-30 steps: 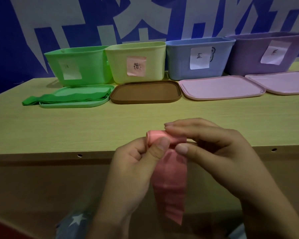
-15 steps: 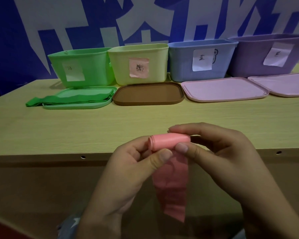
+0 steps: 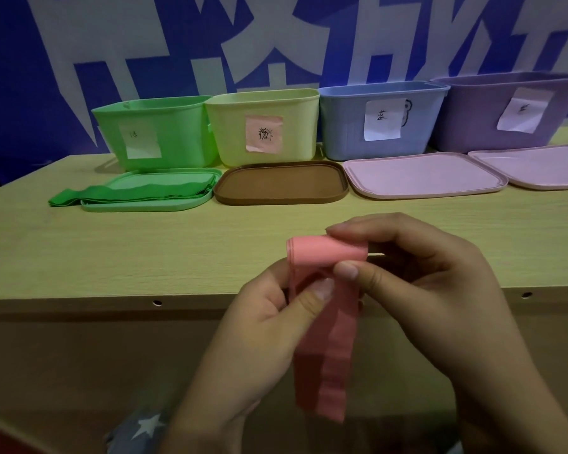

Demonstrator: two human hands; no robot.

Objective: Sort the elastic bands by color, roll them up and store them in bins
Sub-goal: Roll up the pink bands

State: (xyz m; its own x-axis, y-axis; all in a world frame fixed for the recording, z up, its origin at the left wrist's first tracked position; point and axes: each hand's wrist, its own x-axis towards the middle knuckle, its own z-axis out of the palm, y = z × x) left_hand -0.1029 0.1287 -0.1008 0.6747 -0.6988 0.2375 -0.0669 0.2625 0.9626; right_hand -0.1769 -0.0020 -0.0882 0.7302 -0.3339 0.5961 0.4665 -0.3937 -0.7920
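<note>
Pinching a smooth pink elastic band (image 3: 325,329), partly rolled with its flat tail hanging before the tabletop (image 3: 112,250) edge, are the right hand (image 3: 417,276) and left hand (image 3: 266,316). Beyond, a paper note reading "蓝" is borne by the blue bin (image 3: 345,126).

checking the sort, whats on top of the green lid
A stack of flat green bands lies on the green lid, one end hanging off its left edge onto the table. Their number and anything beneath them are covered.
</note>
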